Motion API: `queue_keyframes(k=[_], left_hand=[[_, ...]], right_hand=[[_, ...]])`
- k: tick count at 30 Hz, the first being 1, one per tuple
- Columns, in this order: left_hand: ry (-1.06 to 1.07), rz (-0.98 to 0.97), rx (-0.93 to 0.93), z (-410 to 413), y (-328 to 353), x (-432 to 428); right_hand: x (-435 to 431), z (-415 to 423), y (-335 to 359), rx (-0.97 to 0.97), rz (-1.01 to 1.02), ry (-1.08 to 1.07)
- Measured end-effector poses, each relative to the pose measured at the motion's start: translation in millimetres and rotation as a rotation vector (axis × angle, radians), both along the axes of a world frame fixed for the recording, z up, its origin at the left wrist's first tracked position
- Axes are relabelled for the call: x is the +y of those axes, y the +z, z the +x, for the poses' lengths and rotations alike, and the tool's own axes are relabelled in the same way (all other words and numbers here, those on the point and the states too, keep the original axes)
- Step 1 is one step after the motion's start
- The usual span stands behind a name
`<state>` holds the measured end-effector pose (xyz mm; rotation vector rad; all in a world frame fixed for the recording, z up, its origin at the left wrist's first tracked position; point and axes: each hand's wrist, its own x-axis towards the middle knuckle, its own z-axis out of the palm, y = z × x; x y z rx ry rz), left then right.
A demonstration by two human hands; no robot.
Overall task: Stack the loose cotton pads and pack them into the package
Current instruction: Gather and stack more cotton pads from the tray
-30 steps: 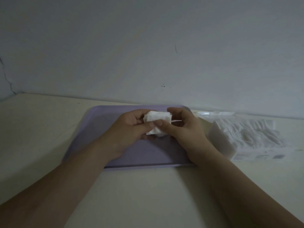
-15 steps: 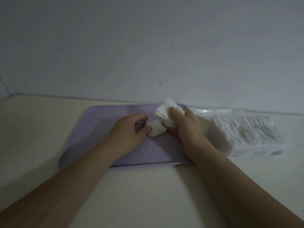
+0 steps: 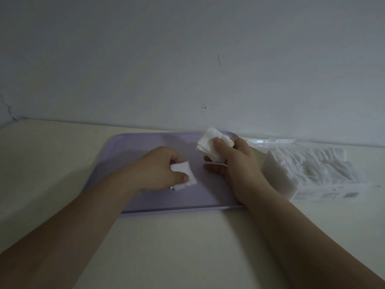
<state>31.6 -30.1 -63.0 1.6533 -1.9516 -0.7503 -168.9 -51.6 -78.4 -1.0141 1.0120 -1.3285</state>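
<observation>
On the cream worktop (image 3: 187, 247) lies one lavender tray (image 3: 129, 155), and both hands work above it. The left hand (image 3: 158, 170), nearer, has its fingers (image 3: 181, 177) clamped on a small bunch of cotton pads (image 3: 184, 171), one or two, too overlapped to count. The right hand (image 3: 239, 163), slightly farther, grips a fanned stack of pads (image 3: 208, 142), several, raised off the tray. One clear package (image 3: 308, 172), full of pads, lies just right of the tray near the wall (image 3: 187, 59).

A lilac tray (image 3: 145, 147) lies mid-frame on a cream table (image 3: 52, 163), plain white cotton pads (image 3: 210, 144) above it, under a grey-white wall (image 3: 187, 59).
</observation>
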Motion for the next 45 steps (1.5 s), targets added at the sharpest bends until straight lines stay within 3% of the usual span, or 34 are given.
queue_keyframes(k=[3, 10, 19, 25, 29, 34, 39, 45], left_hand=[[-0.037, 0.031, 0.099, 4.1, 2.4, 4.0], [-0.076, 0.099, 0.012, 6.5, 3.2, 3.3], [-0.157, 0.082, -0.002, 5.2, 8.6, 10.8], [-0.203, 0.158, -0.105, 2.8, 13.9, 14.1], [-0.207, 0.096, -0.142, 5.4, 13.6, 13.7], [-0.188, -0.013, 0.058, 8.5, 14.8, 9.9], [-0.069, -0.034, 0.523, 9.4, 21.8, 8.7], [-0.078, 0.058, 0.651, 7.7, 21.0, 9.4]], right_hand=[[-0.6, -1.2, -4.8, 0.029, -0.057, -0.035], [0.3, -3.7, -7.8, 0.245, -0.167, -0.060], [-0.5, -4.1, -10.1, 0.702, -0.301, -0.030], [-0.2, -5.4, -10.1, 0.654, -0.265, -0.038], [-0.4, -5.0, -10.9, 0.663, -0.272, -0.032], [-1.9, -5.5, -11.5, 0.624, -0.261, -0.053], [-3.9, -7.5, -11.6, 0.494, -0.227, -0.073], [-0.4, -3.8, -9.3, 0.410, -0.230, 0.016]])
